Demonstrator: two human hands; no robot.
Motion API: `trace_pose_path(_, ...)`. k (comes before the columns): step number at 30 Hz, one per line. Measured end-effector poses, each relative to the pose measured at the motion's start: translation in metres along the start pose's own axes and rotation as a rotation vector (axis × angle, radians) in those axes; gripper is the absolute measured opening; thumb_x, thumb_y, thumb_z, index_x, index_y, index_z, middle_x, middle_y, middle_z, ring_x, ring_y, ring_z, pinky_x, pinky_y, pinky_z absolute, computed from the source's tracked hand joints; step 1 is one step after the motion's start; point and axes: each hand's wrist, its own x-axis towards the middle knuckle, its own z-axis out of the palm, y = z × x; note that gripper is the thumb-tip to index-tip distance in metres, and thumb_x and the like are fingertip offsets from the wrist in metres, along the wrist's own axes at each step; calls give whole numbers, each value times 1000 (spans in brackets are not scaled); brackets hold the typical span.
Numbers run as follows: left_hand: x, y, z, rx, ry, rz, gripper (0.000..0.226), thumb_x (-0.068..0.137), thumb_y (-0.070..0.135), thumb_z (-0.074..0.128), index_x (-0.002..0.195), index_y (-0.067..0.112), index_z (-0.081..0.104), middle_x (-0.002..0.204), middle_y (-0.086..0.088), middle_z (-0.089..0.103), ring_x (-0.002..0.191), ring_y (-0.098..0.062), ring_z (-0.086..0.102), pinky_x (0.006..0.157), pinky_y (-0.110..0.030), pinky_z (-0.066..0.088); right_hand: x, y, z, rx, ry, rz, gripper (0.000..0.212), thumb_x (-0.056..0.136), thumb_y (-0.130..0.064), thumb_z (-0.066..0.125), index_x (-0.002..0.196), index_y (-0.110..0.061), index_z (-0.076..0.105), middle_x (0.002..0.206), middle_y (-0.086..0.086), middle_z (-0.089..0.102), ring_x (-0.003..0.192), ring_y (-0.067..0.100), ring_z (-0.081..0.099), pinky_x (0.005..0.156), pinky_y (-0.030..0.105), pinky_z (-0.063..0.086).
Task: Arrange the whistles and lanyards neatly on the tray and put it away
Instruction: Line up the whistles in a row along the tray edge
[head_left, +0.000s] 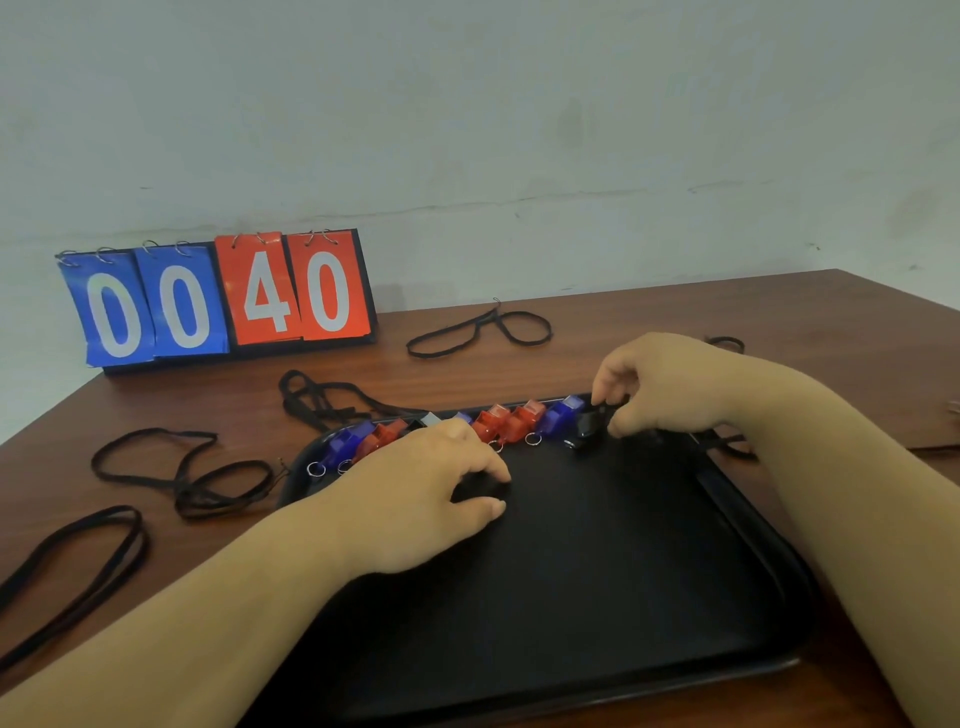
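Surface (623, 312) carries the tray (623, 597) close in front, its far rim within reach of both hands. Lanyards (218, 503) lie loose around it, not yet loaded. Whistles (491, 421) line that rim, rings inward, probably to leave room for cords. Right hand (670, 384) pinches the black whistle (587, 423) at the row's end; left hand (431, 483) curls on the tray, what its grip holds unclear.

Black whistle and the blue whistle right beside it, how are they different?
The black whistle is dark; the blue whistle looks bright and see-through. The right hand pinches the black whistle; nothing touches the blue whistle. The black whistle ends the row on the right; the blue whistle has neighbours on both sides. Both sit at the far edge of the tray.
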Motion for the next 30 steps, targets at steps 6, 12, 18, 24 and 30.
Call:
trace_pose_path(6, 0, -3, 2, -8, 4, 3, 35, 99, 48, 60, 133, 44, 58, 123, 21, 48, 110, 1, 51, 100, -22, 47, -6, -9, -2, -48, -56, -78, 31, 78, -30, 86, 105, -38, 73, 104, -15, 65, 79, 1, 63, 72, 23, 50)
trace_pose_path(12, 1, -4, 2, -11, 8, 4, 34, 99, 49, 60, 132, 45, 59, 122, 22, 48, 108, 2, 50, 96, -19, 45, -7, -14, -2, -154, -106, -95, 28, 83, -30, 83, 109, -38, 75, 94, -22, 58, 71, -7, 56, 65, 15, 39)
trace_pose_path(18, 1, -4, 2, -9, 3, 2, 34, 99, 49, 60, 133, 46, 58, 123, 22, 47, 109, 1, 51, 96, -18, 45, -7, -9, -4, -131, -138, -89, 22, 82, -26, 85, 100, -33, 75, 105, -14, 67, 67, -7, 62, 67, 21, 46)
trace_pose_path(24, 0, -2, 1, -11, -3, -7, 34, 99, 48, 60, 133, 46, 58, 123, 21, 47, 109, 1, 51, 98, -22, 47, -9, -3, -8, -38, -140, -95, 15, 83, -36, 84, 96, -39, 78, 90, -16, 75, 77, 2, 68, 77, 28, 55)
trace_pose_path(30, -1, -1, -1, -7, -3, -1, 35, 99, 49, 60, 133, 46, 57, 124, 21, 45, 110, 1, 50, 100, -23, 47, -10, 1, -8, 56, -170, -63, 9, 95, -35, 70, 101, -33, 77, 89, -9, 78, 76, 7, 76, 79, 33, 61)
